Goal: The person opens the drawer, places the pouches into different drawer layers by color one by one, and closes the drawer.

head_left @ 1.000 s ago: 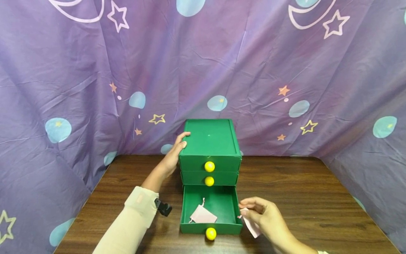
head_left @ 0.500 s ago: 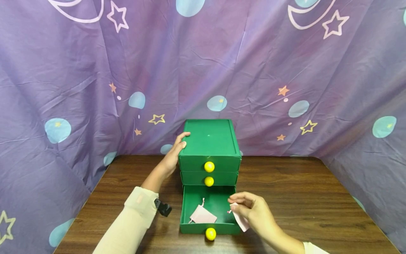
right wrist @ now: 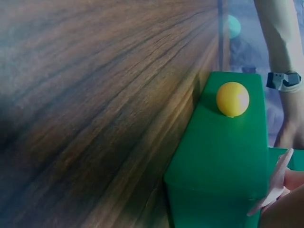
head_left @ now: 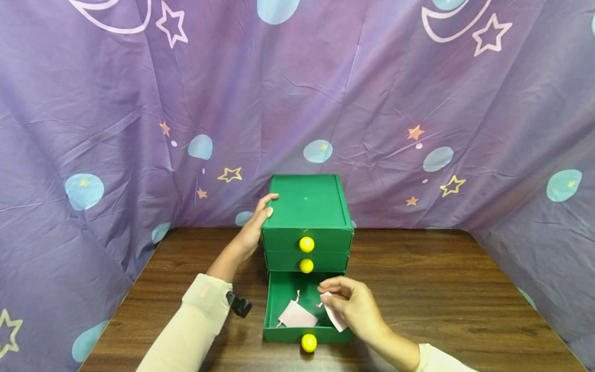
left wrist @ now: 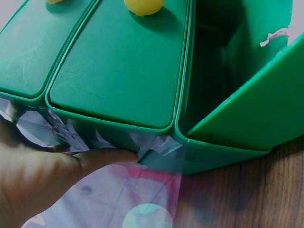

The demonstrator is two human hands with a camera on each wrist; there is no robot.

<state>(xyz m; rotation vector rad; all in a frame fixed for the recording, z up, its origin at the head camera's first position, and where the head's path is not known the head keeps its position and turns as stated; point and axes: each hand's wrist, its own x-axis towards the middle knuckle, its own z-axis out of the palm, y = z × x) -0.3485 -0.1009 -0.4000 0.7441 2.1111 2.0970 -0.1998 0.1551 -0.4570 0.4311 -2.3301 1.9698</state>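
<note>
A green cabinet point(head_left: 304, 204) has its bottom drawer point(head_left: 282, 335) pulled out, while the two drawers above are closed. Against the cabinet's left side rests my left hand point(head_left: 253, 228), fingertips at the top edge; the left wrist view shows its thumb point(left wrist: 111, 156) lying straight along the side wall. My right hand point(head_left: 360, 307) is over the drawer's right part and pinches a small pale pink drawstring pouch point(head_left: 335, 316) between thumb and fingers. A second pink pouch point(head_left: 297, 315) lies inside the drawer, near its front left.
Yellow round knobs point(head_left: 309, 342) stick out from the drawer fronts. The cabinet stands on a dark wooden table point(head_left: 432, 289). Behind it hangs a purple curtain point(head_left: 372, 103) printed with stars and moons. A black clip point(head_left: 239, 304) juts from the left wrist.
My right hand has moved left with its pouch, from beside the drawer's right wall to over the drawer. The left hand and the cabinet have stayed in place.
</note>
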